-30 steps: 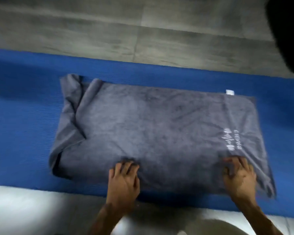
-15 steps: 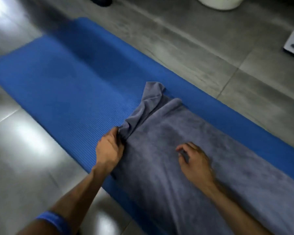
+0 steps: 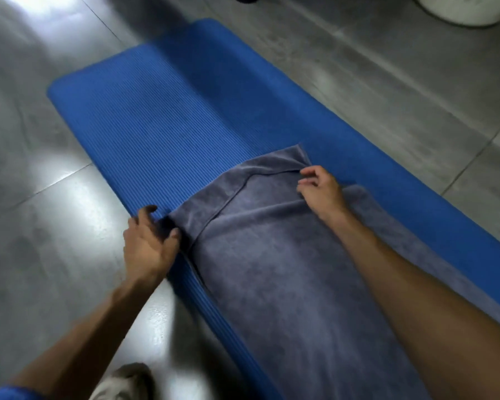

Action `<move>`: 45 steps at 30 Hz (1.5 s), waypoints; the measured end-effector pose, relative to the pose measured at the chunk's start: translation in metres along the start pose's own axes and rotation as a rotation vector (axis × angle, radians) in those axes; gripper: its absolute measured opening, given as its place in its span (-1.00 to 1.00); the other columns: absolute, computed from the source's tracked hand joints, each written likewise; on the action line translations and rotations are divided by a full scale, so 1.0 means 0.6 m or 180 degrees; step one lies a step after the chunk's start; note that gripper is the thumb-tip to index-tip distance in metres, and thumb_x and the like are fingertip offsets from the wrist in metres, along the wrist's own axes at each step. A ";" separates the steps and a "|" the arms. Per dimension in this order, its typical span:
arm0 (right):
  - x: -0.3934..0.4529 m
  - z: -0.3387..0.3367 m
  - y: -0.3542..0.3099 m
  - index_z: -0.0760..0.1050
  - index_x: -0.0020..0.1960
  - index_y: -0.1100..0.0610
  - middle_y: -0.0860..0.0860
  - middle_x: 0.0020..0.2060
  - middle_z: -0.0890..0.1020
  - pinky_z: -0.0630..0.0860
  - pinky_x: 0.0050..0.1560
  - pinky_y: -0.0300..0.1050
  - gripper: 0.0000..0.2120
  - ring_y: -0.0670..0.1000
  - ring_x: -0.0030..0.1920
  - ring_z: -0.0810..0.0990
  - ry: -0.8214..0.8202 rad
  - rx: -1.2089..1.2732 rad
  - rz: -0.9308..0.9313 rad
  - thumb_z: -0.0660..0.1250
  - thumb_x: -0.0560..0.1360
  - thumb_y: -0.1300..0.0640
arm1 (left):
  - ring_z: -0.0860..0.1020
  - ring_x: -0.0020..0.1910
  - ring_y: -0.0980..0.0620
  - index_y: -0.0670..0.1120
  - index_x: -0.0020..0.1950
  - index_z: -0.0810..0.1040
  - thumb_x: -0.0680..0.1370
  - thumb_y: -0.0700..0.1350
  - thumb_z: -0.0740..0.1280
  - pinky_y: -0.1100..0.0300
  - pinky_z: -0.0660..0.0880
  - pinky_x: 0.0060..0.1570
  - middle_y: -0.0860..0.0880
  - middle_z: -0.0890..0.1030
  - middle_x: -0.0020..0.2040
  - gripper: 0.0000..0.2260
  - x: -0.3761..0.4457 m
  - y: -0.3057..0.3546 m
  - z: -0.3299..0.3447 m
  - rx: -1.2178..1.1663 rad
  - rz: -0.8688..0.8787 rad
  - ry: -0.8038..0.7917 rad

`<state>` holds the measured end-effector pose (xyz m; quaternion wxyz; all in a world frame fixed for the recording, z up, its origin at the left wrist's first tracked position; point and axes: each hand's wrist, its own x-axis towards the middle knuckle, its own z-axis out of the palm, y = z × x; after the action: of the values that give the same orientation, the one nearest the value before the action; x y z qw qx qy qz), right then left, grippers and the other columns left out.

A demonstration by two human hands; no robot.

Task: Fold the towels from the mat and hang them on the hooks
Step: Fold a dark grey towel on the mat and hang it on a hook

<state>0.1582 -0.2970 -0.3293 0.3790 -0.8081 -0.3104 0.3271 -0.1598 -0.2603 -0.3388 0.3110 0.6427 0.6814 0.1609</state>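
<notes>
Your left hand (image 3: 149,245) sits at the near left corner of the grey towel (image 3: 286,269), fingers spread and loosely bent, thumb touching the cloth edge; no grip is visible. The towel lies flat on the blue mat (image 3: 171,125), its left end folded over itself. Your right hand (image 3: 321,192) rests on the towel near its far corner, fingers loosely curled, holding nothing. A white tub (image 3: 462,8) stands on the floor, far right.
</notes>
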 end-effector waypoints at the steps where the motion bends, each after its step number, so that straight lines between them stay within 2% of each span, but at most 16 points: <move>1: 0.012 0.009 -0.004 0.48 0.13 0.03 0.00 -0.12 0.60 0.50 -0.15 -0.17 -0.72 -0.03 -0.12 0.55 -0.0104 0.0126 0.0188 0.34 0.45 0.24 | 0.45 0.14 -0.21 -0.01 0.30 0.37 0.34 0.16 0.31 -0.13 0.44 0.09 -0.16 0.44 0.20 -0.43 -0.006 -0.005 0.003 0.0592 0.0445 -0.0098; 5: 0.050 0.031 -0.019 0.46 0.24 -0.01 -0.01 -0.12 0.57 0.45 -0.36 -0.18 -0.65 -0.06 -0.20 0.50 -0.0259 0.0789 0.0866 0.33 0.47 0.18 | 0.37 0.25 -0.29 -0.01 0.13 0.48 0.27 0.29 0.20 -0.30 0.30 0.19 -0.16 0.42 0.29 -0.45 -0.009 -0.006 0.023 0.2040 0.1582 -0.0263; 8: 0.075 0.031 -0.019 0.41 0.34 -0.01 0.01 0.05 0.57 0.49 -0.29 -0.15 -0.54 -0.03 -0.01 0.52 0.0020 0.1062 0.0949 0.34 0.46 0.19 | 0.31 0.34 -0.32 -0.01 0.09 0.52 0.24 0.17 0.36 -0.40 0.14 0.27 -0.15 0.43 0.30 -0.52 0.005 -0.015 0.025 0.2386 0.1631 -0.0420; 10: 0.091 0.023 -0.013 0.40 0.36 0.01 -0.01 0.06 0.54 0.48 -0.23 -0.15 -0.53 -0.03 0.04 0.50 0.0237 0.1092 0.0978 0.29 0.47 0.23 | 0.30 0.34 -0.31 -0.01 0.10 0.54 0.21 0.10 0.43 -0.41 0.16 0.28 -0.14 0.43 0.30 -0.52 0.013 -0.019 0.019 0.2546 0.1615 -0.0554; 12: 0.105 0.008 -0.007 0.48 0.27 0.08 0.02 0.03 0.59 0.45 -0.22 -0.12 -0.63 0.01 -0.04 0.51 0.0558 0.0518 0.0907 0.22 0.48 0.19 | 0.34 0.30 -0.26 0.01 0.09 0.53 0.21 0.16 0.35 -0.37 0.28 0.23 -0.11 0.43 0.28 -0.50 0.015 -0.018 0.010 0.2529 0.1720 -0.0757; 14: 0.115 -0.004 -0.004 0.56 0.16 0.12 0.08 0.15 0.58 0.46 -0.08 -0.09 -0.71 0.11 0.03 0.55 0.0866 -0.0663 0.0680 0.19 0.51 0.14 | 0.33 0.29 -0.20 0.06 0.07 0.50 0.25 0.27 0.22 -0.27 0.35 0.21 -0.05 0.37 0.31 -0.51 0.019 -0.015 0.002 0.2252 0.1715 -0.0943; 17: 0.127 0.000 -0.011 0.58 0.10 0.11 0.07 0.25 0.46 0.41 0.01 -0.21 -0.80 0.10 0.12 0.55 0.0581 -0.1220 0.0371 0.26 0.52 0.21 | 0.31 0.31 -0.13 0.14 -0.04 0.50 0.32 0.37 0.08 -0.11 0.40 0.18 0.02 0.32 0.34 -0.57 0.037 -0.014 -0.005 0.1509 0.1256 -0.1180; 20: 0.140 0.017 -0.012 0.63 0.04 0.23 0.13 0.10 0.62 0.54 0.01 -0.13 -0.80 0.10 0.02 0.62 0.0232 -0.0972 0.0418 0.30 0.45 0.26 | 0.44 0.16 -0.14 0.08 -0.12 0.57 0.33 0.18 0.34 0.08 0.42 0.08 -0.04 0.46 0.12 -0.76 0.064 -0.027 -0.005 0.1244 0.1262 -0.1116; 23: 0.143 0.013 -0.016 0.62 0.10 0.24 0.13 0.01 0.66 0.55 0.00 -0.13 -0.74 0.07 -0.01 0.61 0.0187 -0.0591 0.0560 0.32 0.43 0.32 | 0.49 0.00 -0.14 -0.04 -0.06 0.62 0.30 -0.04 0.51 0.08 0.45 -0.01 -0.03 0.49 -0.04 -0.75 0.075 -0.024 -0.005 0.1306 0.1306 -0.1082; 27: 0.150 0.009 -0.052 0.46 0.35 0.21 0.02 0.38 0.40 0.27 0.34 -0.34 -0.51 0.00 0.36 0.40 0.0020 -0.0142 -0.0009 0.19 0.46 0.46 | 0.49 -0.07 -0.18 -0.11 -0.03 0.62 0.29 -0.14 0.53 0.08 0.42 -0.07 -0.11 0.48 -0.03 -0.72 0.069 -0.017 -0.010 0.1355 0.1540 -0.0701; 29: 0.152 0.014 -0.062 0.38 0.42 0.21 0.02 0.49 0.25 0.05 0.36 -0.44 -0.47 0.00 0.48 0.24 -0.0154 -0.0365 -0.0143 0.15 0.48 0.46 | 0.46 0.03 -0.23 -0.12 0.01 0.59 0.34 -0.05 0.48 0.02 0.42 -0.01 -0.16 0.48 0.06 -0.71 0.064 -0.015 -0.012 0.1506 0.1600 -0.0620; 31: 0.143 0.022 -0.058 0.34 0.45 0.21 0.05 0.51 0.20 0.02 0.23 -0.51 -0.47 0.02 0.49 0.21 -0.0237 -0.0710 -0.0212 0.12 0.50 0.44 | 0.42 0.14 -0.27 -0.10 0.08 0.56 0.39 0.18 0.32 -0.10 0.45 0.03 -0.21 0.46 0.18 -0.58 0.055 -0.013 -0.009 0.1924 0.1716 -0.0561; 35: 0.109 0.048 -0.040 0.37 0.42 0.16 0.11 0.43 0.29 0.34 0.34 -0.16 -0.53 0.14 0.34 0.41 0.0125 -0.1293 -0.0476 0.19 0.51 0.29 | 0.46 0.05 -0.22 -0.07 0.13 0.52 0.37 0.29 0.18 -0.12 0.47 -0.07 -0.16 0.48 0.18 -0.47 0.042 0.002 -0.001 0.2414 0.1955 -0.0814; 38: 0.098 0.063 -0.022 0.33 0.46 0.13 0.11 0.50 0.25 0.24 0.45 -0.04 -0.53 0.17 0.44 0.28 -0.0320 -0.1902 -0.0575 0.17 0.55 0.22 | 0.41 0.13 -0.15 -0.05 0.22 0.44 0.41 0.12 0.34 -0.06 0.44 0.03 -0.09 0.42 0.24 -0.56 0.037 0.009 0.003 0.2359 0.1803 -0.1039; 41: 0.100 0.064 -0.014 0.33 0.47 0.10 0.09 0.52 0.21 0.19 0.48 0.01 -0.54 0.20 0.46 0.24 -0.0451 -0.2101 -0.0575 0.14 0.57 0.17 | 0.33 0.25 -0.13 -0.01 0.33 0.34 0.44 0.02 0.34 -0.02 0.40 0.16 -0.07 0.33 0.35 -0.52 0.033 0.012 0.006 0.2414 0.1813 -0.0978; 45: 0.104 0.057 -0.018 0.23 0.52 0.08 0.05 0.56 0.12 0.12 0.51 0.01 -0.51 0.16 0.51 0.16 -0.0728 -0.2153 -0.0464 0.11 0.60 0.13 | 0.00 0.51 -0.20 0.21 0.55 -0.08 0.52 0.14 0.21 -0.11 0.17 0.40 -0.10 -0.11 0.57 -0.32 0.028 0.015 0.011 0.2877 0.1851 -0.1386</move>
<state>0.1664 -0.2304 -0.3557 0.0754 -0.8217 -0.4982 0.2663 -0.1483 -0.2441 -0.3419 0.0817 0.8908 0.3982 -0.2032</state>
